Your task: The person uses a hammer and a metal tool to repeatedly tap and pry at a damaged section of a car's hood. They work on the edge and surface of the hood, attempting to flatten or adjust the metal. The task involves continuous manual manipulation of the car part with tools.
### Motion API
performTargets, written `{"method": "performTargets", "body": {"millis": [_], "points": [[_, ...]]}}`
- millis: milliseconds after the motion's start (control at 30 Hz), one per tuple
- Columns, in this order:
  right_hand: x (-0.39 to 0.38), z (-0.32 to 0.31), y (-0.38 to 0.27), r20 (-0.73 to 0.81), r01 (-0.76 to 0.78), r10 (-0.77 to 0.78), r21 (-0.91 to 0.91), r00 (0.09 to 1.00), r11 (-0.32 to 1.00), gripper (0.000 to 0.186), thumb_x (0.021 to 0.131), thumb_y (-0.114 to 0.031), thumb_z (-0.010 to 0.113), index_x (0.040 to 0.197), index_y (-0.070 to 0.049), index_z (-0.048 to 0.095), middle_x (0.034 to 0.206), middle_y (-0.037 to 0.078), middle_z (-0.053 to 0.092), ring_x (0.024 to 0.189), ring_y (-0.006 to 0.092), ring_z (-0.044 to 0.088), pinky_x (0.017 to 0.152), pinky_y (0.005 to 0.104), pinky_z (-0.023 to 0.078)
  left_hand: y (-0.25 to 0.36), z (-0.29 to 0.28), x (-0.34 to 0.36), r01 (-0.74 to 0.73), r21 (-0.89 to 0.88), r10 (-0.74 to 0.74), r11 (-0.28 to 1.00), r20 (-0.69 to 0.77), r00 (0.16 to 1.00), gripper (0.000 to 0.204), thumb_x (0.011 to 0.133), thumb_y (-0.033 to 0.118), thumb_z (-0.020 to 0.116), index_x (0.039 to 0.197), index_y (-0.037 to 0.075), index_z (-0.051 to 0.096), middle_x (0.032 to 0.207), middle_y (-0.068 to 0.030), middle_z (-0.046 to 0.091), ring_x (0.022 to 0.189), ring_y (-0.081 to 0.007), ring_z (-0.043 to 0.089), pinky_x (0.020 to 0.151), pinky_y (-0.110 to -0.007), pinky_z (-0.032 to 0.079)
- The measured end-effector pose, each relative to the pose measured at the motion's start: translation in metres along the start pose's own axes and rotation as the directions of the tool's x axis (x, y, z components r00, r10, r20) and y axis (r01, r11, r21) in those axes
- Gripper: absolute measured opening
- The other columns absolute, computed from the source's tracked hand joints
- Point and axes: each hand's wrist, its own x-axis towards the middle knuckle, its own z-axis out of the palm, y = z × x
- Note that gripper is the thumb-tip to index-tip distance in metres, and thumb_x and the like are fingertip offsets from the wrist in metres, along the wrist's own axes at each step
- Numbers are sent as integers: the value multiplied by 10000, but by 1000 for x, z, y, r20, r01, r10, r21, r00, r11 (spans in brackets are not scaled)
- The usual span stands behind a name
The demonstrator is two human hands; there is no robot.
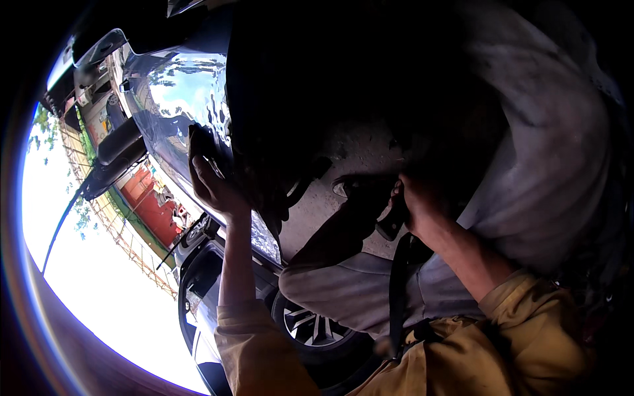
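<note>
On the glossy dark car body panel [178, 105] at left, which reflects sky and trees, my left hand [218, 185] rests with fingers curled on something dark and shadowed near its right edge; I cannot make out what. My right hand [416, 204] is closed round a dark tool [389, 221], low and to the right of the panel, over the shadowed underside. A black strap [396, 290] hangs below that hand, between my grey-trousered legs [343, 290].
An alloy wheel [317, 323] is low behind my leg. Grey concrete ground [356, 152] shows in the middle. Farther left are a dark mirror-like part [119, 145] on the vehicle, a red structure [152, 204] and scaffold-like railing.
</note>
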Motion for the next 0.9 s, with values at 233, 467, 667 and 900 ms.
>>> {"method": "performTargets", "body": {"millis": [233,467,667,900], "points": [[-52,30,30,606,178,257,-563,753,807,121,818,-34,529,816,-73,416,574,14,435,443,112,469,406,312,409,-1,4,11,250,-297,-262,922,-2,965,375,906,143,562,1202,-77,493,1180,-198,584,1035,-327,603,880,-374,502],[-17,10,8,5,0,0,-16,1000,1000,190,829,-98,451,639,-86,443,533,19,439,437,144,427,435,302,401,15,6,-1,322,-285,-341,903,-21,940,415,990,244,364,1236,-52,520,1198,-152,585,1069,-244,569,941,-323,413],[-65,17,36,579,293,72,-511,812,808,86,780,-36,524,710,-14,480,532,45,496,389,147,499,364,311,409,11,3,-1,344,-277,-348,897,36,937,414,993,231,351,1237,-63,509,1222,-164,566,1126,-247,539,984,-335,392],[-30,25,12,237,71,-54,-66,970,995,122,788,-64,533,691,-63,460,600,16,472,464,100,473,426,304,429,6,6,-1,302,-362,-323,882,3,946,416,993,234,346,1252,-50,505,1217,-169,573,1112,-262,553,966,-337,408]]}}
